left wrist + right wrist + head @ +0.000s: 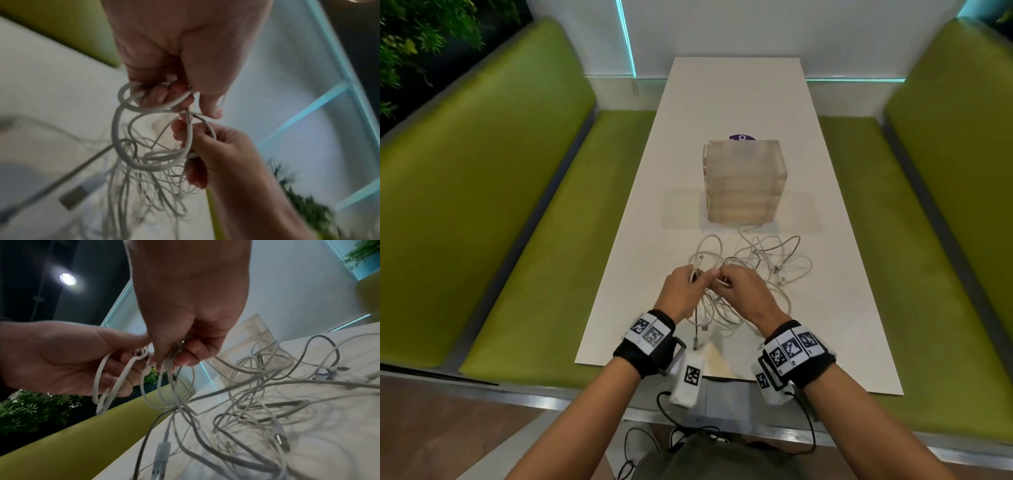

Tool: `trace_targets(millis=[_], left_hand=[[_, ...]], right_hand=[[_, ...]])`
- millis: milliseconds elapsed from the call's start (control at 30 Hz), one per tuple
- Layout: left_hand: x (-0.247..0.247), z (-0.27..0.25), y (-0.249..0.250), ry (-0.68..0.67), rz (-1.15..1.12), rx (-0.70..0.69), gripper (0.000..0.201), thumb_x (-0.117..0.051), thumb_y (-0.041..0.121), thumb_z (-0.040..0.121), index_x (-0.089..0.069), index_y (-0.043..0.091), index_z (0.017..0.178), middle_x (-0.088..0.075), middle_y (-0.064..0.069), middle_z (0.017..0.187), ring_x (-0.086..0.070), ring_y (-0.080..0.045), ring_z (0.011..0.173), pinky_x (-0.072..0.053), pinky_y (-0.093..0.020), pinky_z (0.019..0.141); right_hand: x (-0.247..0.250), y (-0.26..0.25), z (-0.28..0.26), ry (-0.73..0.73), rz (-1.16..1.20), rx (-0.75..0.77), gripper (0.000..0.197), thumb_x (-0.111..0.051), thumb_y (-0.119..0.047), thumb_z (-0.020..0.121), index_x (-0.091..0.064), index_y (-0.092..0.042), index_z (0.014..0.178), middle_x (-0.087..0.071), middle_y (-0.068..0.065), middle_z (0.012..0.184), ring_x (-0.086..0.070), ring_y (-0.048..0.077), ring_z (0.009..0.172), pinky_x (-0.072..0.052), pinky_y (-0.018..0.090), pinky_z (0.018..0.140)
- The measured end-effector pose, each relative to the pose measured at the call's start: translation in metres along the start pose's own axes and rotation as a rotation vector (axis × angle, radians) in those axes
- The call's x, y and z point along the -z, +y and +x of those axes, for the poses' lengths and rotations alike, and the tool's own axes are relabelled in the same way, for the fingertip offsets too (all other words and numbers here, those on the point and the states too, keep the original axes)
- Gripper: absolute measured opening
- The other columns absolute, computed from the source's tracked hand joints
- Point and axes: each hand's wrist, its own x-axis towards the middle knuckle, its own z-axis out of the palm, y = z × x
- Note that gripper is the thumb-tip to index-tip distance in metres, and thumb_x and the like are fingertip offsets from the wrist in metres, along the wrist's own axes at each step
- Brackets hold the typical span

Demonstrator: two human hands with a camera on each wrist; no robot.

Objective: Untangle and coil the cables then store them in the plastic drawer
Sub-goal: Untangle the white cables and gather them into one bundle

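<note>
A tangle of white and grey cables (756, 260) lies on the white table (722, 102), in front of a frosted plastic drawer unit (744, 181). My left hand (688, 279) grips a few loops of white cable (131, 104), fingers curled round them. Just to its right, my right hand (732, 279) pinches a bunch of strands (174, 363) lifted off the pile. The two hands almost touch above the table's near part. In the right wrist view the remaining cables (267, 394) trail down onto the table, with plugs (281, 438) showing. The drawers look closed.
Green padded benches (500, 212) run along both sides of the table. A purple round sticker (742, 137) peeks out behind the drawer unit. Plants (421, 41) stand at the far left. Black wires (688, 428) hang from my wrist bands below the table edge.
</note>
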Motion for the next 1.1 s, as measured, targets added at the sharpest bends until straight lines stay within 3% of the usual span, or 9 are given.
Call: trace_targets(millis=[133, 233, 433, 533, 667, 733, 900, 1033, 1100], left_hand=[[0.002, 0.002, 0.004, 0.008, -0.164, 0.074, 0.023, -0.062, 0.028, 0.090, -0.065, 0.007, 0.079, -0.052, 0.006, 0.056, -0.045, -0.009, 0.051, -0.038, -0.028, 0.058], [0.003, -0.002, 0.013, 0.077, -0.163, 0.011, 0.024, -0.058, 0.023, 0.091, -0.060, 0.006, 0.074, -0.046, 0.007, 0.053, -0.039, -0.006, 0.045, -0.035, -0.027, 0.053], [0.031, -0.005, 0.028, 0.290, -0.286, -0.040, 0.028, -0.049, 0.021, 0.095, -0.045, 0.012, 0.069, -0.035, 0.000, 0.058, -0.035, -0.020, 0.059, -0.033, -0.024, 0.045], [0.041, -0.011, 0.027, 0.191, -0.187, -0.083, 0.027, -0.050, 0.025, 0.095, -0.049, 0.006, 0.076, -0.036, 0.000, 0.063, -0.035, -0.018, 0.060, -0.035, -0.030, 0.053], [0.041, -0.026, 0.011, 0.070, -0.076, -0.089, 0.031, -0.051, 0.027, 0.094, -0.046, 0.004, 0.074, -0.035, 0.001, 0.063, -0.031, -0.014, 0.058, -0.033, -0.032, 0.056], [0.041, -0.035, 0.003, -0.017, -0.017, -0.096, 0.028, -0.052, 0.027, 0.095, -0.049, 0.010, 0.074, -0.039, 0.002, 0.063, -0.033, -0.011, 0.056, -0.035, -0.030, 0.057], [0.038, -0.056, -0.011, -0.222, 0.085, -0.141, 0.032, -0.053, 0.030, 0.095, -0.053, 0.002, 0.082, -0.043, 0.001, 0.067, -0.035, -0.009, 0.059, -0.032, -0.024, 0.058], [0.039, -0.066, -0.017, -0.240, 0.061, -0.122, 0.028, -0.054, 0.029, 0.095, -0.054, 0.004, 0.082, -0.044, 0.004, 0.067, -0.035, -0.005, 0.057, -0.033, -0.020, 0.056], [0.037, -0.070, -0.020, -0.263, 0.047, -0.113, 0.027, -0.054, 0.027, 0.095, -0.054, 0.005, 0.080, -0.044, 0.008, 0.066, -0.037, -0.003, 0.056, -0.033, -0.016, 0.055]], right_hand=[[-0.005, 0.001, 0.001, 0.015, 0.033, 0.011, 0.023, -0.064, -0.033, 0.086, -0.054, -0.017, 0.073, -0.059, 0.005, 0.077, -0.053, 0.021, 0.069, -0.044, 0.037, 0.063], [-0.008, 0.005, 0.005, 0.030, 0.007, -0.020, 0.019, -0.068, -0.034, 0.083, -0.053, -0.023, 0.080, -0.055, -0.004, 0.083, -0.049, 0.013, 0.072, -0.041, 0.029, 0.063], [-0.010, 0.034, 0.003, -0.023, -0.064, -0.126, 0.025, -0.068, -0.039, 0.081, -0.054, -0.020, 0.076, -0.057, -0.005, 0.082, -0.054, 0.017, 0.076, -0.041, 0.029, 0.062], [-0.006, 0.034, -0.003, -0.057, 0.040, -0.077, 0.025, -0.071, -0.038, 0.080, -0.064, -0.019, 0.095, -0.061, -0.005, 0.097, -0.058, 0.013, 0.086, -0.050, 0.030, 0.068], [0.007, 0.028, -0.011, -0.127, 0.090, 0.002, 0.036, -0.064, -0.027, 0.088, -0.057, -0.030, 0.124, -0.057, -0.006, 0.126, -0.064, 0.015, 0.081, -0.045, 0.008, 0.058], [0.018, 0.021, -0.021, -0.088, 0.165, 0.023, 0.036, -0.057, -0.022, 0.093, -0.054, -0.034, 0.127, -0.053, -0.007, 0.130, -0.063, 0.010, 0.066, -0.047, 0.010, 0.057], [0.041, -0.004, -0.046, -0.123, 0.237, 0.014, 0.032, -0.050, -0.037, 0.096, -0.053, -0.035, 0.127, -0.052, -0.012, 0.128, -0.061, 0.006, 0.049, -0.052, 0.023, 0.061], [0.045, 0.003, -0.060, -0.234, 0.143, -0.097, 0.030, -0.049, -0.032, 0.097, -0.054, -0.034, 0.126, -0.056, -0.013, 0.125, -0.065, 0.015, 0.051, -0.044, 0.015, 0.048], [0.046, 0.000, -0.069, -0.244, 0.266, -0.116, 0.038, -0.058, -0.036, 0.091, -0.052, -0.036, 0.128, -0.058, -0.010, 0.125, -0.067, 0.016, 0.065, -0.044, 0.012, 0.053]])
